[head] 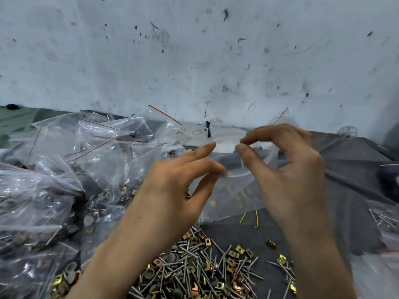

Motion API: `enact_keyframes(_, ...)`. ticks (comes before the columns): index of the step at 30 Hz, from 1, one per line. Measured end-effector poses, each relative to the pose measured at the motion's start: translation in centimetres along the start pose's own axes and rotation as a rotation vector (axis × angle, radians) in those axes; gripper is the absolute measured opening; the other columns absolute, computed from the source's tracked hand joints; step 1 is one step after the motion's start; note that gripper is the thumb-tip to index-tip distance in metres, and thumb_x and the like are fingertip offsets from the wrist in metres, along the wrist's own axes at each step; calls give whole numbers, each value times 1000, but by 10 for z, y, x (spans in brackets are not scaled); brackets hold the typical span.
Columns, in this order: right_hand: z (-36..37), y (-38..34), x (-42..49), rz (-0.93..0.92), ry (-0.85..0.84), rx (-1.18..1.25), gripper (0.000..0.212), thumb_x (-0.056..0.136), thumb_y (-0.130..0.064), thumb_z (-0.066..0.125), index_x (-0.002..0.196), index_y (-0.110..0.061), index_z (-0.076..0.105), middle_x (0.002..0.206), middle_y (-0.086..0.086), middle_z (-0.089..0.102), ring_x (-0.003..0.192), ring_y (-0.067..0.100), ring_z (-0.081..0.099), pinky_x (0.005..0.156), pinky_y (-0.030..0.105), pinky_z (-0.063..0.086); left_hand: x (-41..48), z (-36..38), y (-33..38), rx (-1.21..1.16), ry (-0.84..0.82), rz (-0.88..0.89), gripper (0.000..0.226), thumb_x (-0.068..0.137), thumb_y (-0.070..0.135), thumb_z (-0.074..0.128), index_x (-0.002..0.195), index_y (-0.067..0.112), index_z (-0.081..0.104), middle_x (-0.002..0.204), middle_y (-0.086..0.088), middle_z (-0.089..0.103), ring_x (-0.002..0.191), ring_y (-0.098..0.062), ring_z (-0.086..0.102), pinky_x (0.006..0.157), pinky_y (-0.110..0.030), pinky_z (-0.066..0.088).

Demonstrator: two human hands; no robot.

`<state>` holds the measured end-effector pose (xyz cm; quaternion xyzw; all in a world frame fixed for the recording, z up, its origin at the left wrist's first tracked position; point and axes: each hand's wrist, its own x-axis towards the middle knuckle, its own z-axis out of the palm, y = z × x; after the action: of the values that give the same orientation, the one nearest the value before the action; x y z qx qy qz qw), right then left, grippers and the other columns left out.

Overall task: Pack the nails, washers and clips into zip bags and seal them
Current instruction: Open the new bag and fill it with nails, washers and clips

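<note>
**One head cam, looking down at the bench**

Only one view here, so nothing overlaps. It's worn on the head, facing forward and down, close over the dark cloth (345,190). The stained wall (194,50) rises right behind the cloth, filling the upper half.

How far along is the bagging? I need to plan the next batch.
Done: a heap of filled bags lies on the left. In hand: the left hand and right hand hold a clear bag at its mouth; its contents and seal are too blurred to tell. Left: a big loose pile of nails, washers and clips still lies on the table.
</note>
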<state>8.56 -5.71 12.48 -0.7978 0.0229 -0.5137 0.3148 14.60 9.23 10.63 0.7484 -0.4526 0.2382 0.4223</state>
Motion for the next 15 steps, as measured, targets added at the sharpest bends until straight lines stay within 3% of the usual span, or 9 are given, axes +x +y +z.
enact_keyframes(4, -1, 1, 1, 14, 67, 59, 3, 81, -26, 68, 84, -25, 65, 96, -8, 59, 96, 7, 57, 83, 15, 41, 1, -2, -7, -35, 72, -104, 15, 83, 8, 71, 88, 22, 74, 112, 21, 60, 114, 20, 43, 81, 2, 39)
enact_keyframes(7, 1, 7, 2, 85, 63, -33, 13, 81, -26, 62, 68, -26, 57, 72, -12, 58, 70, 2, 55, 63, 6, 37, 2, -6, -13, -20, 125, -198, 20, 85, 15, 67, 87, 35, 71, 117, 23, 59, 112, 19, 46, 80, 1, 38)
enact_keyframes(9, 6, 16, 0, 249, -255, -251, 17, 80, -29, 60, 66, -21, 57, 63, -9, 58, 62, 0, 54, 57, 10, 38, 3, -9, -15, -4, 143, -256, 18, 84, 25, 61, 83, 43, 67, 124, 18, 61, 106, 17, 50, 71, 1, 38)
enact_keyframes(12, 29, 36, -16, 429, -973, -535, 6, 82, -19, 63, 86, -14, 66, 91, 5, 68, 85, 20, 65, 73, 28, 51, 4, -11, -17, 6, 141, -318, 16, 81, 33, 57, 79, 47, 64, 126, 20, 59, 83, 16, 59, 56, -1, 37)
enact_keyframes(15, 58, 54, -40, 489, -1275, -586, 22, 81, -8, 65, 103, -4, 63, 109, 15, 65, 99, 30, 64, 80, 34, 52, 4, -10, -17, 22, 132, -312, 20, 83, 29, 59, 79, 48, 63, 125, 19, 61, 91, 27, 50, 66, 4, 34)
